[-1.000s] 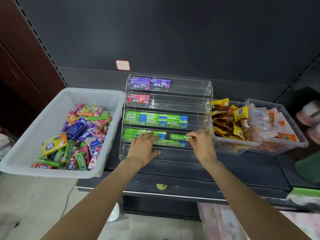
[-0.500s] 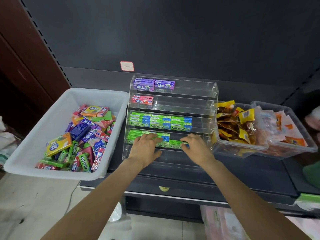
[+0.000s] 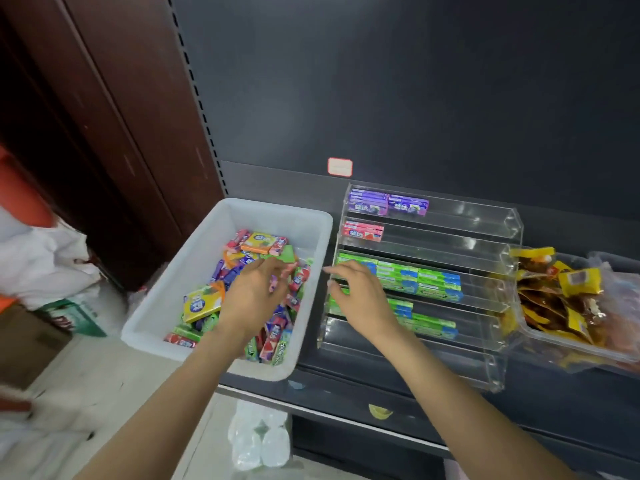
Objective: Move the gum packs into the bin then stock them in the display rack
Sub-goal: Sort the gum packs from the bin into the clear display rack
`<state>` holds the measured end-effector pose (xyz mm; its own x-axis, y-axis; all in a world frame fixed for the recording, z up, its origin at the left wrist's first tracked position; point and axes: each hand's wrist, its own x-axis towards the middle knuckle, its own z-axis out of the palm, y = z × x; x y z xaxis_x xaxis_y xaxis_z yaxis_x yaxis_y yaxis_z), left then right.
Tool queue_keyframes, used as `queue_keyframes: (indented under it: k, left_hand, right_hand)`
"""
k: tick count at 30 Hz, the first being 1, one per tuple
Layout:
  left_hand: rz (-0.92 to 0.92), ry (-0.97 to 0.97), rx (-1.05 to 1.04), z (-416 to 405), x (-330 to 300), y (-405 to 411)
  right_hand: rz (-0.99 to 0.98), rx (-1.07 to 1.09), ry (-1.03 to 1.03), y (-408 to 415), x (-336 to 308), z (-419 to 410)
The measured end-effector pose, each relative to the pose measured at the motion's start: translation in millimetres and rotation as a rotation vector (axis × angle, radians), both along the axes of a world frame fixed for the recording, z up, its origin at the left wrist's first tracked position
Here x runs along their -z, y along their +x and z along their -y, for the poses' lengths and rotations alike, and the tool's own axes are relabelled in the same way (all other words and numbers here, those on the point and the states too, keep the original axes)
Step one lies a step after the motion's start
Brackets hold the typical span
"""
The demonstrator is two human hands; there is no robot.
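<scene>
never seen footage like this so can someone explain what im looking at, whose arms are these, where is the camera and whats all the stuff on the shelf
There is no machine here. A person wears one camera on the head, looking down at their own bare arms. The left hand reaches into a white bin full of mixed gum packs; whether it grips one is unclear. The right hand hovers, fingers relaxed, in front of a clear tiered display rack on a dark shelf. The rack holds purple packs on top, a pink pack below, then green packs on two tiers. To the right sit clear tubs of snack packets.
</scene>
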<state>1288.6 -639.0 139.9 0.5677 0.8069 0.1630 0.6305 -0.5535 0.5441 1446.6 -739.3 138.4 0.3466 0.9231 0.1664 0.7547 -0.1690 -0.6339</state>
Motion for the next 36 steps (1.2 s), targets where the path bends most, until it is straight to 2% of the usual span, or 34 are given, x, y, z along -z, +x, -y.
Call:
queue_keyframes:
  k: [6, 11, 15, 22, 29, 32, 36]
  left_hand:
    - [-0.101, -0.117, -0.065, -82, 15, -66]
    - [-0.226, -0.247, 0.101, -126, 33, -80]
    - [-0.240, -0.296, 0.194, -143, 48, -73]
    - [-0.267, -0.348, 0.190, -159, 66, -65]
    - [-0.189, -0.399, 0.165, -166, 71, -60]
    - [-0.193, -0.379, 0.166, -168, 71, -59]
    - [-0.171, -0.310, 0.237, -163, 71, -51]
  right_hand:
    - [-0.009, -0.060, -0.102, -62, 2, -84]
    - [0.037, -0.031, -0.325, -88, 25, -135]
    - [0.011, 0.042, -0.409, -93, 48, -156]
    - [0.061, 0.207, -0.352, -96, 72, -181]
    - [0.174, 0.170, -0.434, -86, 73, -190]
    - [0.125, 0.222, -0.382, -80, 63, -181]
    - [-0.061, 0.338, -0.200, -64, 42, -161]
